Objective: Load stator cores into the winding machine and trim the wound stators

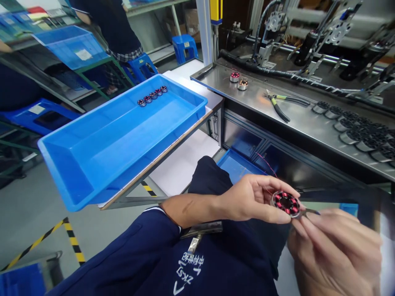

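Observation:
My left hand [253, 199] pinches a small round stator [286, 203] with red wire coils, held over my lap. Thin red wire ends rise from it. My right hand [335, 246] is closed on a thin metal tool [310, 211] whose tip touches the stator's right edge. Both hands are close together at the lower right.
A large blue tray [101, 160] on a side table holds a row of several small stators [152, 95]. On the steel bench [277, 107] lie two wound stators [239, 80], pliers [279, 105] and several dark motor parts [361, 131]. Another person stands at the top left.

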Demonstrator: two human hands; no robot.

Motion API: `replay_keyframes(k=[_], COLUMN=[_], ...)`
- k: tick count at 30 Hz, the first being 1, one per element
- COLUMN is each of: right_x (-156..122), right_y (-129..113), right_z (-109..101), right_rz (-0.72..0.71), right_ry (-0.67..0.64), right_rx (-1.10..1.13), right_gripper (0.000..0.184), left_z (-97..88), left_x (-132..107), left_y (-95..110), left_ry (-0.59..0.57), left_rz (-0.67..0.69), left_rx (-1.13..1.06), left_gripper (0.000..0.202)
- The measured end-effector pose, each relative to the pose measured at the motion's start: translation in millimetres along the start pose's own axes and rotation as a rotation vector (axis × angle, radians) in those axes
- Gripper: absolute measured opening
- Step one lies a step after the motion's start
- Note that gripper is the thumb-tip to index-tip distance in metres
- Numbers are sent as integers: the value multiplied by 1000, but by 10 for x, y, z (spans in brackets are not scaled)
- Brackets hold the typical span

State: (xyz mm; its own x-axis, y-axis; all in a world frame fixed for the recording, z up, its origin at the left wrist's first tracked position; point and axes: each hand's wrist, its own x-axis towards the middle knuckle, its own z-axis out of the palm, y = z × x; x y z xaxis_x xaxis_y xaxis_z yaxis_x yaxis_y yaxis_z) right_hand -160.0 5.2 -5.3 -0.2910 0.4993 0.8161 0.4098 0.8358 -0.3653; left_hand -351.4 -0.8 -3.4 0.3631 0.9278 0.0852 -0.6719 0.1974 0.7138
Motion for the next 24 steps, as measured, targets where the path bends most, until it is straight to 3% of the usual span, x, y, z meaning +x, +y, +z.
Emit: replay_keyframes(k=[2, 7, 11, 14, 18, 21, 24], right_x=[-32, -35, 35, 88, 105, 95, 82], right_y=[13, 21, -138, -215, -125, -28, 11], right_z=[56, 297, 497, 559, 547, 525, 487], right_rz=[-79, -46, 167, 294, 200, 160, 151], right_ry=[54, 177, 387, 367, 298, 317, 317], right_rx=[-51, 17, 155, 226, 210, 202, 173], right_gripper=[28, 13, 9, 11, 8, 7, 7], left_z=[29, 31, 18, 7, -59, -132, -192], left_x=[16, 70, 85, 72, 44, 36, 45], left_y=[-28, -125, -208, -219, -72, 62, 95], left_ry=[-6, 17, 92, 118, 62, -49, -107], left_rz=[187, 634, 731, 681, 401, 137, 30], left_rx=[84, 375, 480, 451, 447, 431, 310], left_gripper=[37, 48, 43, 42, 65, 50, 51])
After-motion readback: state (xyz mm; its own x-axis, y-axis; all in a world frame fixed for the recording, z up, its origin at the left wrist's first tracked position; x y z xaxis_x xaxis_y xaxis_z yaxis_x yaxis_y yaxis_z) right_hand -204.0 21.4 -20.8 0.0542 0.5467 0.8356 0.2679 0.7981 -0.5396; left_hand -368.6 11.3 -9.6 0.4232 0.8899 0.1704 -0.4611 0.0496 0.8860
